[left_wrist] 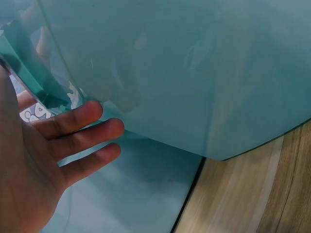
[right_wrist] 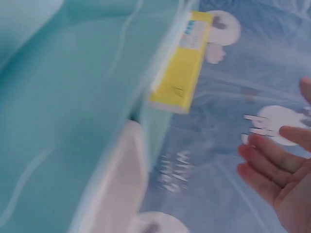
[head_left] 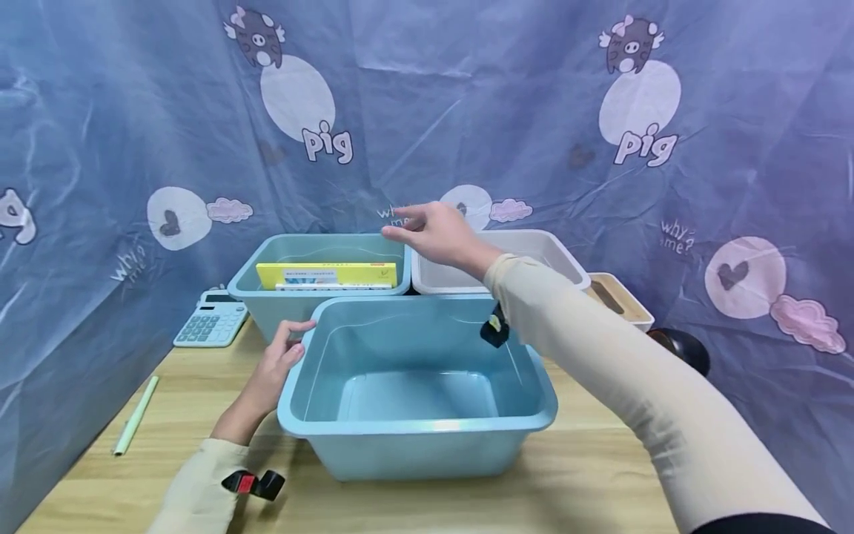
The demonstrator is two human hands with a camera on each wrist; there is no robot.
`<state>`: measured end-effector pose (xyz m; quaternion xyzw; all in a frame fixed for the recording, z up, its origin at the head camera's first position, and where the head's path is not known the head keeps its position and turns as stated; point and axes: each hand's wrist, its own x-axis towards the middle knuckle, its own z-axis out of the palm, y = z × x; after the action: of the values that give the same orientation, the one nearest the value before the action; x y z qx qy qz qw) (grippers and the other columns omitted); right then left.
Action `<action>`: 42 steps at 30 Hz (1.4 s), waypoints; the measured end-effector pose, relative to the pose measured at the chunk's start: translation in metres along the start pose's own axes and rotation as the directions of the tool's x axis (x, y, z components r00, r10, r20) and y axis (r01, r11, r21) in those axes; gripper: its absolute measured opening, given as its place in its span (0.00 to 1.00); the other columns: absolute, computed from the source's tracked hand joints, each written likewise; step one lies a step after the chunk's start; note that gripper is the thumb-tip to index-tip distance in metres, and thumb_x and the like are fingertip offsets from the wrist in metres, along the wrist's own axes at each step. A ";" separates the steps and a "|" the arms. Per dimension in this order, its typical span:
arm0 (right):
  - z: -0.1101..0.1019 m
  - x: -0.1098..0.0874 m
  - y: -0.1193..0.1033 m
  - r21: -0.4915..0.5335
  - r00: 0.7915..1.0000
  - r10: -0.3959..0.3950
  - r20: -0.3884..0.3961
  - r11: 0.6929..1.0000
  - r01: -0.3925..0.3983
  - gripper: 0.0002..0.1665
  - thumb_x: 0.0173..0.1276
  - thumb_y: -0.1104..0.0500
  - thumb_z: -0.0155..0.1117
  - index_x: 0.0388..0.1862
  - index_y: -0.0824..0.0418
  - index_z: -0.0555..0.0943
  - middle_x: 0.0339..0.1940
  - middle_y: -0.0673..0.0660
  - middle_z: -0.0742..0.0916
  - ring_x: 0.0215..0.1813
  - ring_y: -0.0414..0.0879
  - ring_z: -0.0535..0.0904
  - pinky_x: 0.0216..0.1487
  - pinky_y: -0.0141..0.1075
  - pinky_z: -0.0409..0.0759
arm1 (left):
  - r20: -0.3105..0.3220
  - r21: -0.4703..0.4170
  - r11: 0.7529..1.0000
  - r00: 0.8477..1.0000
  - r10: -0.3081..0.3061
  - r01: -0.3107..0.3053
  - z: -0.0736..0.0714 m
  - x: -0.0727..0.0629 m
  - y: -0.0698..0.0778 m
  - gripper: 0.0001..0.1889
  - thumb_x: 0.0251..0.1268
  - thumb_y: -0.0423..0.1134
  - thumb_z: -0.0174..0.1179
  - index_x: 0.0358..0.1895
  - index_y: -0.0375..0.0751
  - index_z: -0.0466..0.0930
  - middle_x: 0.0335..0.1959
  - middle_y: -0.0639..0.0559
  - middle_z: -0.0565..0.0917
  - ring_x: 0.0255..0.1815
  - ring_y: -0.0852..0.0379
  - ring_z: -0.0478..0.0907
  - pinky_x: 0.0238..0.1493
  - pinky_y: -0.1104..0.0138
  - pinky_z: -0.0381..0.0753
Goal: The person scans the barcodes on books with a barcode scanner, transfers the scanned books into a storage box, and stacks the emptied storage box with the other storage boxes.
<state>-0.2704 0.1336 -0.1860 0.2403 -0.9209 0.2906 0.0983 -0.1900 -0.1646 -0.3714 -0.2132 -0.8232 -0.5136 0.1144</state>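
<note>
A blue plastic bin (head_left: 427, 452) stands at the front of the wooden table, its inner floor visible. At its left rim is my left hand (head_left: 270, 371), the fingers loosely extended; in the left wrist view these fingers (left_wrist: 92, 128) lie alongside the bin's outer wall (left_wrist: 160, 73). My right hand (head_left: 443, 236) hangs in the air over the white bin (head_left: 534, 252), fingers apart with nothing between them. To the left of that hand, a second blue bin (head_left: 267, 304) holds a yellow box (head_left: 373, 274) and a thin white-edged item in front of it.
A light blue calculator (head_left: 210, 322) lies at the back left, with a pale green pen (head_left: 136, 417) nearer the front. Behind the right arm are a wood-topped white box (head_left: 620, 297) and a dark rounded object (head_left: 687, 352). A patterned blue curtain (head_left: 427, 89) hangs behind everything.
</note>
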 end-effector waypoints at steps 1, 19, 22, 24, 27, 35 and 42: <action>-0.007 -0.004 0.000 -0.027 1.000 -0.014 0.003 1.000 0.014 0.34 0.71 0.39 0.63 0.70 0.53 0.76 0.54 0.56 0.90 0.55 0.47 0.86 0.59 0.43 0.81 | 0.003 -0.002 1.000 1.000 -0.001 0.001 0.000 -0.001 0.000 0.20 0.78 0.39 0.41 0.66 0.31 0.61 0.68 0.30 0.72 0.50 0.73 0.75 0.47 0.73 0.81; -0.074 -0.165 0.091 -0.203 0.971 0.024 -0.238 0.976 -0.074 0.34 0.71 0.43 0.64 0.70 0.59 0.76 0.61 0.66 0.85 0.56 0.66 0.83 0.57 0.61 0.75 | 0.022 0.072 0.994 0.997 0.079 -0.081 -0.003 0.000 -0.001 0.17 0.79 0.34 0.45 0.65 0.34 0.68 0.52 0.32 0.83 0.45 0.63 0.80 0.41 0.69 0.82; -0.072 -0.190 0.107 -0.208 0.946 0.078 -0.316 0.967 -0.149 0.35 0.70 0.43 0.65 0.70 0.59 0.76 0.63 0.67 0.83 0.59 0.68 0.80 0.57 0.63 0.72 | 0.036 0.128 0.988 0.996 0.087 -0.091 -0.010 0.001 0.004 0.17 0.78 0.33 0.48 0.65 0.38 0.71 0.43 0.38 0.85 0.40 0.67 0.79 0.40 0.67 0.80; -0.069 -0.203 0.115 -0.205 0.931 0.097 -0.352 0.962 -0.178 0.35 0.70 0.43 0.66 0.71 0.59 0.75 0.63 0.69 0.82 0.62 0.69 0.77 0.59 0.65 0.70 | 0.055 0.171 0.982 0.996 0.066 -0.075 -0.015 0.001 0.009 0.18 0.78 0.35 0.50 0.67 0.41 0.72 0.42 0.42 0.86 0.39 0.67 0.79 0.41 0.67 0.80; -0.063 -0.214 0.122 -0.234 0.924 0.088 -0.373 0.955 -0.185 0.37 0.70 0.44 0.66 0.72 0.61 0.73 0.65 0.71 0.80 0.64 0.71 0.74 0.59 0.67 0.67 | 0.076 0.234 0.971 0.996 0.041 -0.057 -0.023 0.000 0.016 0.20 0.79 0.38 0.50 0.70 0.45 0.71 0.45 0.44 0.86 0.42 0.64 0.81 0.44 0.67 0.80; -0.051 -0.221 0.124 -0.250 0.951 0.158 -0.266 0.941 -0.227 0.47 0.73 0.39 0.59 0.81 0.60 0.57 0.79 0.75 0.60 0.80 0.72 0.50 0.68 0.72 0.55 | -0.007 0.440 0.894 0.995 0.099 -0.086 -0.038 -0.003 0.030 0.24 0.79 0.42 0.51 0.74 0.44 0.67 0.61 0.39 0.81 0.56 0.41 0.80 0.54 0.46 0.79; -0.042 -0.215 0.126 -0.253 0.964 0.151 -0.218 0.946 -0.205 0.48 0.76 0.39 0.55 0.83 0.61 0.51 0.80 0.75 0.53 0.82 0.70 0.42 0.72 0.71 0.50 | -0.020 0.576 0.811 0.990 0.138 -0.101 -0.044 -0.005 0.030 0.26 0.76 0.45 0.55 0.73 0.43 0.68 0.71 0.35 0.70 0.72 0.31 0.65 0.65 0.34 0.64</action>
<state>-0.1456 0.3311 -0.2825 0.1101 -0.9560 0.1908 0.1936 -0.1731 -0.1941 -0.3300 -0.2045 -0.9205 -0.2400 0.2306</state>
